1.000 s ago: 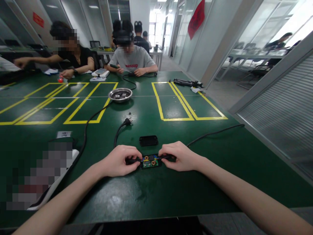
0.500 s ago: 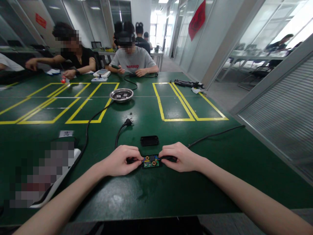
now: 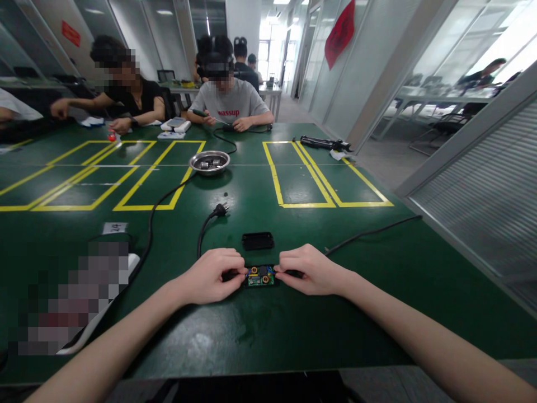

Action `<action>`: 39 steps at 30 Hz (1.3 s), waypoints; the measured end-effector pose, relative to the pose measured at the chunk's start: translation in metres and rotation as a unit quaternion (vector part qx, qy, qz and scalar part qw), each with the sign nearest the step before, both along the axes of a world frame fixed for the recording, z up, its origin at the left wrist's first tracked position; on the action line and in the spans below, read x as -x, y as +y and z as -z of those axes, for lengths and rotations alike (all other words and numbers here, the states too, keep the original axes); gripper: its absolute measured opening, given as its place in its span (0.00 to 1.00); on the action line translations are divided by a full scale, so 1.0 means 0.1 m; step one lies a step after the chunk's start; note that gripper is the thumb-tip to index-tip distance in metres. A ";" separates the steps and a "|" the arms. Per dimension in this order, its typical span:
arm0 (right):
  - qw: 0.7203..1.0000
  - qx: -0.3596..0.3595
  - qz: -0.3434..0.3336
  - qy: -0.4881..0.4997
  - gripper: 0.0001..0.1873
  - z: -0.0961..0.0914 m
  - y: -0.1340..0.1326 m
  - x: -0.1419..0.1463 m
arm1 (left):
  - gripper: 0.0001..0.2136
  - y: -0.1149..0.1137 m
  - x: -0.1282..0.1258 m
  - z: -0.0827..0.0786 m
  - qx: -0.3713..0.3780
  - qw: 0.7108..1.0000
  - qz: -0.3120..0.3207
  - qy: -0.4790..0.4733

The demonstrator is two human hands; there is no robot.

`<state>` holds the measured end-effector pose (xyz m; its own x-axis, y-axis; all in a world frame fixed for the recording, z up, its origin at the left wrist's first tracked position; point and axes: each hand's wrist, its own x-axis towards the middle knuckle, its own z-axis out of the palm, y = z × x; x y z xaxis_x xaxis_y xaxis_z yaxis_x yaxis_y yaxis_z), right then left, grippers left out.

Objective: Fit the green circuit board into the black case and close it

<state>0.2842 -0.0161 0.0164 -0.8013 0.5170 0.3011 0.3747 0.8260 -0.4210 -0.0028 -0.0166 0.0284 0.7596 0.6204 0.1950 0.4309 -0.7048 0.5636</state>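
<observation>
A small green circuit board (image 3: 260, 276) with copper-coloured coils and blue and yellow wires lies in a black casing on the table in front of me. At its left end, my left hand (image 3: 215, 275) is closed in a pinch on the black power cord (image 3: 203, 235). My right hand (image 3: 309, 270) pinches the black output cable (image 3: 364, 234) at the opposite end, thumb and forefinger beside the casing. Both cable ends are partly hidden by my fingers. Just beyond the board rests a loose black casing half (image 3: 257, 241), hollow side up.
The cord's plug (image 3: 220, 210) lies ahead to the left. Farther off stands a metal bowl (image 3: 210, 170) with metal parts inside. A white-edged object, mostly blurred out (image 3: 130, 266), is on the left. Yellow tape (image 3: 304, 205) marks the table. Co-workers sit across it.
My right fingertips have come closer together on the cable at the board's right end. My left hand keeps its pinch with little movement. The view has shifted slightly.
</observation>
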 end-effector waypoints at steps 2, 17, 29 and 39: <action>1.000 -0.016 -0.001 -0.009 0.12 0.00 0.00 0.00 | 0.11 0.01 0.01 0.00 -0.001 1.000 0.015 0.000; 0.984 -0.166 0.002 -0.062 0.13 0.06 0.03 0.01 | 0.09 0.02 -0.02 -0.01 -0.018 0.998 -0.059 0.003; 0.994 -0.107 -0.007 -0.016 0.09 0.00 0.06 0.02 | 0.13 0.02 -0.04 0.01 -0.040 0.997 -0.062 -0.006; 0.995 -0.058 0.075 -0.017 0.27 0.09 0.15 -0.06 | 0.10 0.07 0.01 0.06 -0.153 0.986 -0.072 0.006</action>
